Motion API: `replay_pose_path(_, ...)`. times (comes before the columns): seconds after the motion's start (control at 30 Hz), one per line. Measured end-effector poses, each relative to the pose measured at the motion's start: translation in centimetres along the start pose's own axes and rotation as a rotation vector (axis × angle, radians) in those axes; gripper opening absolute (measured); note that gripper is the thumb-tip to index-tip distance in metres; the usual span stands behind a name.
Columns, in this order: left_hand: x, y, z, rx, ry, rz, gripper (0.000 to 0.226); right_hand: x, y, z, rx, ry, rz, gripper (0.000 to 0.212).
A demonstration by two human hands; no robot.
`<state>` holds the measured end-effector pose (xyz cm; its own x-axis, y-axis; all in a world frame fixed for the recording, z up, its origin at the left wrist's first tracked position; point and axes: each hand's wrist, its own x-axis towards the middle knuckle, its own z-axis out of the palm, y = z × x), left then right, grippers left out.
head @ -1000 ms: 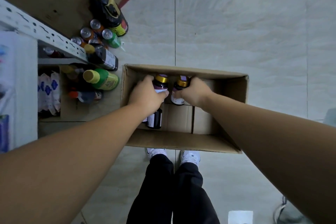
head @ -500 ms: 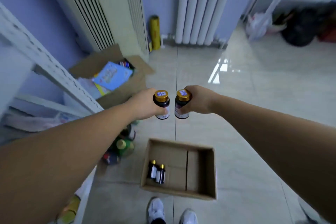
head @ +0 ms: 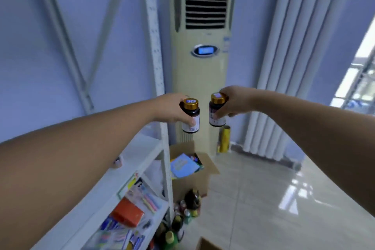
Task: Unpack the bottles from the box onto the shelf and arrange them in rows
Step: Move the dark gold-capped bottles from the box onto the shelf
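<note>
Two dark gold-capped bottles are held up in mid-air beside the shelf (head: pixel 140 148), the left bottle (head: pixel 190 116) wrapped in the left hand (head: pixel 172 109) grip and the right bottle (head: pixel 216 110) in the right hand (head: pixel 233 101) grip, so neither's shelved yet and the rows are probably still to be sorted.

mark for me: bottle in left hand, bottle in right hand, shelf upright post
Left-hand bottle (head: pixel 190 116): head view, on the dark body below the gold cap.
Right-hand bottle (head: pixel 216 114): head view, on the dark body above the label.
Shelf upright post (head: pixel 155 46): head view, on the perforated white face, mid-height.
</note>
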<state>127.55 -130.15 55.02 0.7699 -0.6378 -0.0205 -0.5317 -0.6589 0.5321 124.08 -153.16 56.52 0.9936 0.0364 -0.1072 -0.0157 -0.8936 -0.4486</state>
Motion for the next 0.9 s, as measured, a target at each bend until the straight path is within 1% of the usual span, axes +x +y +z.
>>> replay_pose_path(0.1, -7.1, 0.7, -3.4, -0.002, 0.106, -0.094, 0.018, -2.0, -5.7, -1.2, 0.021, 0.006, -0.136, 0.038)
replay_pose_path(0.2, -15.1, 0.4, -5.1, 0.008, 0.211, -0.222, 0.032, -4.2, -11.5, -0.2, 0.045, -0.023, -0.279, 0.035)
replay_pose_path(0.27, -20.8, 0.0, -5.5, 0.002, 0.251, -0.3, 0.032, -5.8, -15.4, 1.4, 0.039, -0.042, -0.362, 0.036)
replay_pose_path(0.33, -26.5, -0.3, -5.7, -0.007, 0.274, -0.37, 0.031, -7.5, -19.1, 3.5, 0.026, -0.073, -0.426, 0.038)
replay_pose_path(0.47, -38.7, -0.2, -6.4, 0.0, 0.349, -0.546, 0.035, -11.2, -27.9, 7.8, -0.013, -0.139, -0.588, 0.033)
replay_pose_path(0.53, -45.2, 0.1, -6.9, 0.004, 0.394, -0.631, 0.036, -13.6, -32.9, 10.0, -0.007, -0.173, -0.672, 0.038)
replay_pose_path(0.63, -54.9, 0.6, -7.2, -0.018, 0.475, -0.744, 0.035, -18.1, -40.2, 13.6, 0.016, -0.202, -0.794, 0.045)
replay_pose_path(0.8, -70.4, 0.8, -6.7, -0.051, 0.608, -0.904, 0.038, -26.5, -51.4, 20.2, 0.059, -0.299, -0.992, 0.043)
replay_pose_path(0.9, -78.9, 1.0, -6.4, -0.064, 0.655, -0.974, 0.039, -31.7, -57.6, 24.3, 0.081, -0.348, -1.066, 0.043)
